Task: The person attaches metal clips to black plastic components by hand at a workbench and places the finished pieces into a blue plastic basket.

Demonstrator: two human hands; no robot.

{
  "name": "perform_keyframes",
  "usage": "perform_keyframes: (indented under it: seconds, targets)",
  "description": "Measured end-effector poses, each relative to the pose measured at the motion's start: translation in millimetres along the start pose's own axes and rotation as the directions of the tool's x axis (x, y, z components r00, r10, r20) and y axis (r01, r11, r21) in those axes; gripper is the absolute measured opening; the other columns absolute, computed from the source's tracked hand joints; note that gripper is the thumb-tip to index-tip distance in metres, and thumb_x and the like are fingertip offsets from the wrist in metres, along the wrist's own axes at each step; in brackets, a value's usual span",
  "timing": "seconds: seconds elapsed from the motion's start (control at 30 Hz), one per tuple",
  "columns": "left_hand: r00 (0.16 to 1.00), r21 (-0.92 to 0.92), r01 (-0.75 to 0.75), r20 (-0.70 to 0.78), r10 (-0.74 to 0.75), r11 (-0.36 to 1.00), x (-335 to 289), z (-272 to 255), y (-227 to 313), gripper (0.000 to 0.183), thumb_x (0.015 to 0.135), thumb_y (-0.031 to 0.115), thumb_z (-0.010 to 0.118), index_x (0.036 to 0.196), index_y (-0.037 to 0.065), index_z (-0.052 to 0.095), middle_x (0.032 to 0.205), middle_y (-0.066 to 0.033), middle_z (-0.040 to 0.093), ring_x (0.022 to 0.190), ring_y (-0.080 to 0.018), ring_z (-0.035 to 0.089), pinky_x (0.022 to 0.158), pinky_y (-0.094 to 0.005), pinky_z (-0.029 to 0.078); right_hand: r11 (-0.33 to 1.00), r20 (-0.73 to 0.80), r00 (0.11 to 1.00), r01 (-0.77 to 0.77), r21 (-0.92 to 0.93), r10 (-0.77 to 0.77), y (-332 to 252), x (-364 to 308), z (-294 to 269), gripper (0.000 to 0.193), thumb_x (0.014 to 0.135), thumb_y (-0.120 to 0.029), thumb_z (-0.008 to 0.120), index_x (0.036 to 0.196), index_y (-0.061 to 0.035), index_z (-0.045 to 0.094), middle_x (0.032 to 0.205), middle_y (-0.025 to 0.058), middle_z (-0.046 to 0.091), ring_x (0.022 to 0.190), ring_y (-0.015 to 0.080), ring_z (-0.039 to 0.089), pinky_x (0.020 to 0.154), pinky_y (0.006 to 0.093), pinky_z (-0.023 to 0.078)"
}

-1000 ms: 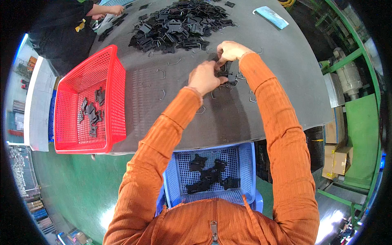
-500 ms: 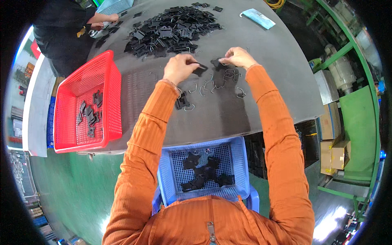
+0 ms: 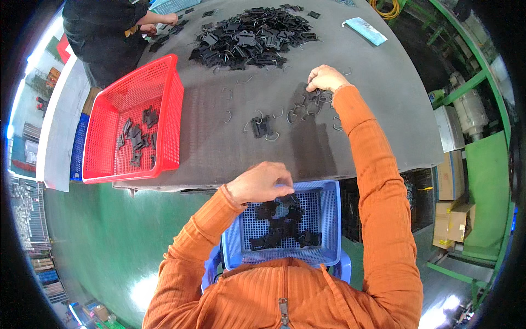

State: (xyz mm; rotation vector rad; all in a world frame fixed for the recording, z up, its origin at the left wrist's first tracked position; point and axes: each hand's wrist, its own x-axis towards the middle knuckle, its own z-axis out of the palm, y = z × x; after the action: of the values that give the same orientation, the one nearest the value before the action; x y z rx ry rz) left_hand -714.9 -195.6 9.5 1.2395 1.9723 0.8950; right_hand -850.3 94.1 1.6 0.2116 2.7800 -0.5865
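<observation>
My left hand (image 3: pixel 259 182) hangs over the far side of a blue plastic basket (image 3: pixel 232 241), its fingers curled and their tips close together. A flat black plastic part (image 3: pixel 295 202) shows just below those fingertips; whether it is held or lying loose I cannot tell. Several similar parts (image 3: pixel 271 240) lie in the basket. Over the table, my right hand (image 3: pixel 327 79) pinches a dark plastic part (image 3: pixel 314 95) above a cluster of bent wire hooks (image 3: pixel 311 109), which overlap it in view. Left of this cluster, another black part (image 3: pixel 262 127) rests with hooks around it.
A big pile of black parts (image 3: pixel 252 38) covers the table's far middle. A red basket (image 3: pixel 174 120) with several parts stands at left. Beyond it, a person in dark clothing (image 3: pixel 104 38) works at the table. A pale blue packet (image 3: pixel 366 31) lies far right.
My left hand has come back from the table to above the blue basket. My right hand stays over the hooks, its dark part now among them. The whole view has shifted slightly.
</observation>
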Motion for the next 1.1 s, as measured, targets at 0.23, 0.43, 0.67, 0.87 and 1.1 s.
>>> perform_keyframes:
  seconds: [0.23,0.43,0.67,0.87,1.1]
  targets:
    - [0.8,0.438,0.241,-0.595,0.078,0.866,32.0,-34.5,-41.8,0.037,0.075,0.025,0.068,0.103,0.004,0.059,0.105,-0.0114,0.056,0.098,-0.0304,0.053,0.087,-0.0387,0.044,0.988,-0.336,0.941,0.011,0.155,0.042,17.1,-36.9,-13.3,0.021,0.066,-0.029,0.072,0.081,-0.0139,0.072,0.083,0.0067,0.069,0.082,0.022,0.064,0.075,0.0353,0.049]
    - [0.885,0.546,0.331,-0.462,-0.052,0.77,49.0,-45.2,-50.5,0.035,0.077,0.025,0.066,0.104,0.004,0.058,0.102,-0.0096,0.057,0.101,-0.0289,0.052,0.086,-0.0401,0.044,0.797,-0.335,0.942,0.219,0.563,-0.022,10.8,-100.0,-5.1,0.021,0.072,-0.021,0.07,0.078,-0.0007,0.067,0.072,0.0037,0.065,0.067,0.0093,0.057,0.063,0.0262,0.045]
    - [0.624,0.431,0.157,-0.741,0.249,0.889,38.4,-71.2,-68.5,0.02,0.082,0.022,0.063,0.085,0.002,0.066,0.088,-0.0084,0.063,0.08,-0.0181,0.057,0.068,-0.0314,0.047,0.806,0.01,0.873,0.446,0.388,-0.488,-57.2,-212.2,70.4,0.031,0.075,-0.028,0.07,0.093,-0.0041,0.061,0.095,0.0092,0.06,0.092,0.0198,0.057,0.078,0.0322,0.046]
    - [0.989,-0.306,0.066,-0.104,-0.102,0.95,3.0,-61.2,4.5,0.019,0.08,0.017,0.068,0.082,-0.001,0.063,0.068,0.0009,0.054,0.07,-0.0042,0.047,0.063,-0.0238,0.042,0.857,-0.545,0.833,0.349,0.38,-0.098,56.8,-111.4,52.3,0.035,0.078,-0.029,0.067,0.104,-0.0064,0.06,0.112,0.0126,0.056,0.107,0.0274,0.052,0.093,0.0371,0.041]
    - [0.675,0.276,0.23,-0.736,0.051,0.933,-1.5,-83.3,-74.3,0.021,0.082,0.014,0.061,0.1,0.004,0.064,0.108,-0.0114,0.06,0.104,-0.0244,0.056,0.084,-0.034,0.046,0.996,-0.64,0.766,0.005,-0.09,-0.062,118.3,3.4,43.3,0.053,0.087,-0.045,0.05,0.126,-0.0093,0.05,0.141,0.0105,0.037,0.133,0.0249,0.029,0.107,0.0521,0.019]
